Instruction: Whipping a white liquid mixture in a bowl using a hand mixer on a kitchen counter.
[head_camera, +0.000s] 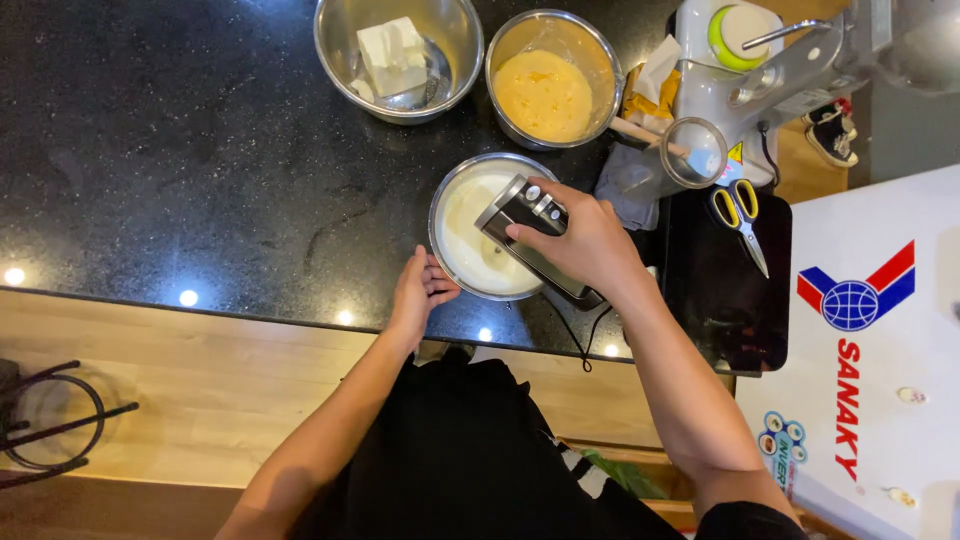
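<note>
Right hand (585, 245) is gripping a black-and-silver electric hand mixer (530, 235) over a round steel bowl of white cream (462, 235); left hand (418, 292), fingers loosely curled, is steadying its rim.

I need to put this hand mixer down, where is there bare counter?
Bare black counter lies left of the cream bowl and the butter bowl, out to the front edge. Right of the right hand it's crowded: batter bowl, sieve, scissors.

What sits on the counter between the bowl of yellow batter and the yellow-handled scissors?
In the head view, a crumpled grey cloth and a small round sieve lie between the batter bowl and the scissors.
</note>
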